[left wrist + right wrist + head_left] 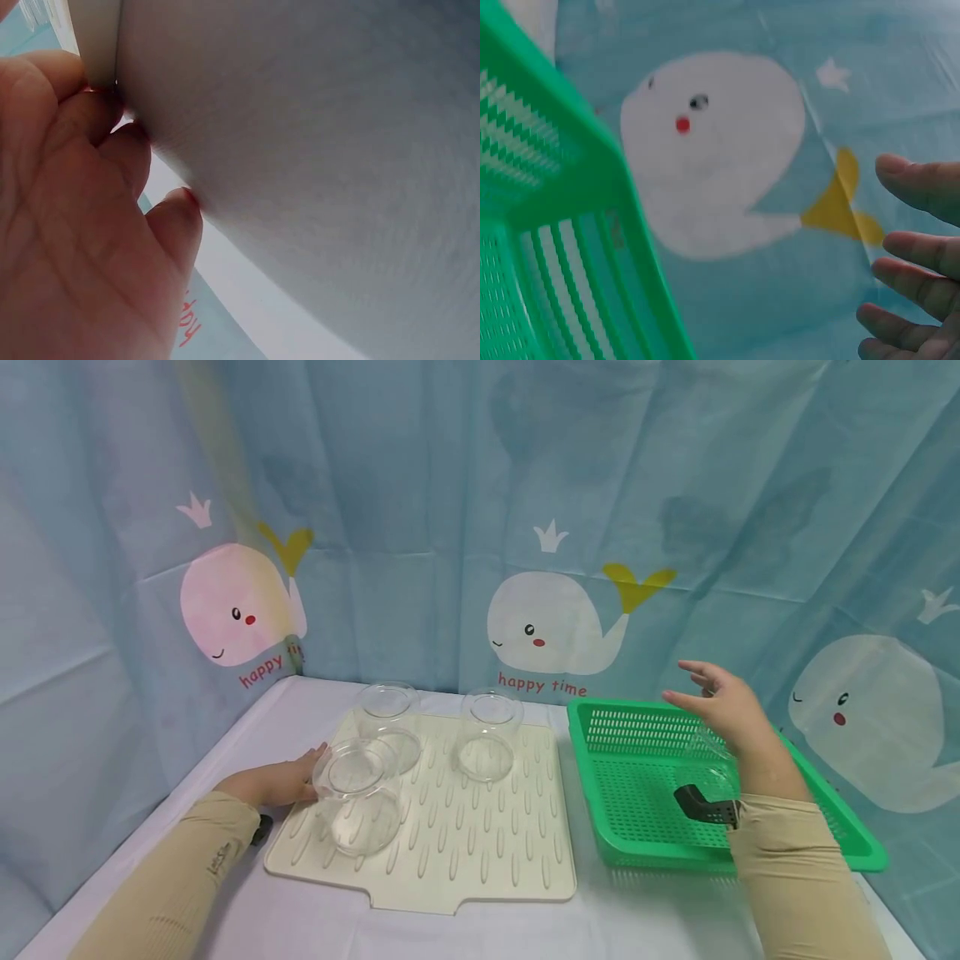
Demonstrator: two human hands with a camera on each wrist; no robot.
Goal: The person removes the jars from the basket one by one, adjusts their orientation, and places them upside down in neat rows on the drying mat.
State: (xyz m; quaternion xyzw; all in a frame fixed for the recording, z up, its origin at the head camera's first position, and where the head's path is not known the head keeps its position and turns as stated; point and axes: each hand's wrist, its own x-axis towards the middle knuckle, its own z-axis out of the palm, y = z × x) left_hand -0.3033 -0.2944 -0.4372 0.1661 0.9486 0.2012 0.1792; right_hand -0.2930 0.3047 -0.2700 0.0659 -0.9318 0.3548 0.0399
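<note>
My left hand (pixel 291 779) rests at the left edge of a cream ridged drying mat (pixel 525 827). In the left wrist view its fingertips touch the white cloth beside the mat's edge (pixel 96 41). Nearest to it on the mat stands a clear plastic jar (pixel 358 802); two more clear jars stand farther back, one at left (pixel 388 718) and one at right (pixel 489 735). My right hand (pixel 723 706) is raised over a green basket (pixel 588 777), fingers spread and holding nothing. Another clear jar (pixel 701 768) is in the basket, partly hidden by the right arm.
A white cloth (pixel 525 935) covers the table. Behind and at both sides hangs a blue curtain (pixel 420 527) with whale prints. The basket stands to the right of the mat, its rim (pixel 592 127) close to the curtain. A black camera mount (pixel 705 807) is on my right wrist.
</note>
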